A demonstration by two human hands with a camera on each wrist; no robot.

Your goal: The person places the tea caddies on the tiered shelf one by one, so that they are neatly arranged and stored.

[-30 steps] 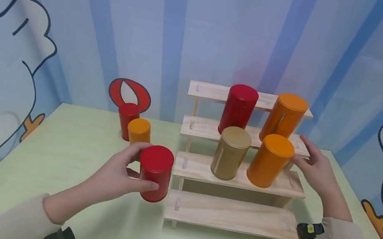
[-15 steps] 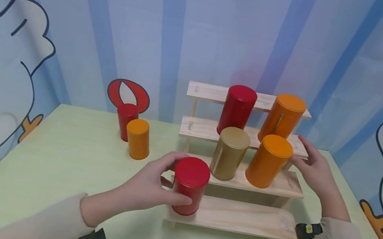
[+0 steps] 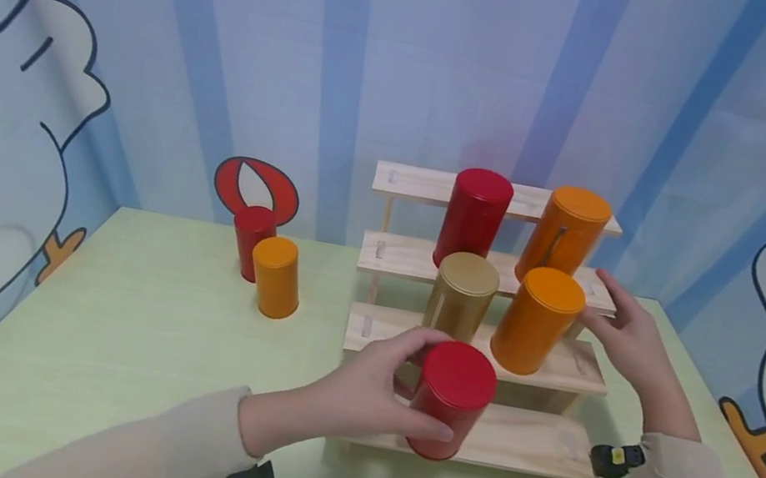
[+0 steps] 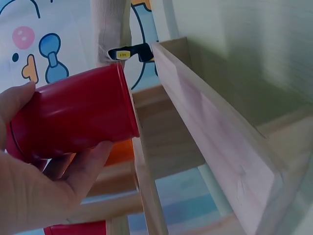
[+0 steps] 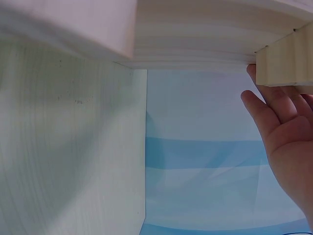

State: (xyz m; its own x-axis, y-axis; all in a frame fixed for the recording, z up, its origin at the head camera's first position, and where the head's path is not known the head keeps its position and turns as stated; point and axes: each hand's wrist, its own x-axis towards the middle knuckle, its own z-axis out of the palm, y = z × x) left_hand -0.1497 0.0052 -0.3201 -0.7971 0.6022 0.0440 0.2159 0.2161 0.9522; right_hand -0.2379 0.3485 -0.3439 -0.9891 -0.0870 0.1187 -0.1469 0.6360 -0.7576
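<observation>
My left hand (image 3: 369, 389) grips a red lidded tin (image 3: 456, 382) around its side, fingers behind and thumb in front. In the head view this tin appears in front of the bottom step of a wooden tiered rack (image 3: 532, 442); contact with the step cannot be made out. The left wrist view shows the same red tin (image 4: 73, 112) lying across my palm, near the boards. My right hand (image 3: 631, 344) holds the rack's right end, thumb and index finger on either side of a shelf board. From the right wrist, fingers (image 5: 264, 115) reach behind a wooden upright.
On the rack stand a red tin (image 3: 474, 216), an orange tin (image 3: 567, 228), a gold tin (image 3: 462, 295) and another orange tin (image 3: 538, 320). A smaller red tin (image 3: 252, 238) and orange tin (image 3: 275, 280) stand on the table (image 3: 183, 341) at left. A printed curtain (image 3: 271, 43) hangs behind.
My left hand has carried the red tin to the right, from beside the rack to in front of its bottom step. My right hand has stayed at the rack's right end.
</observation>
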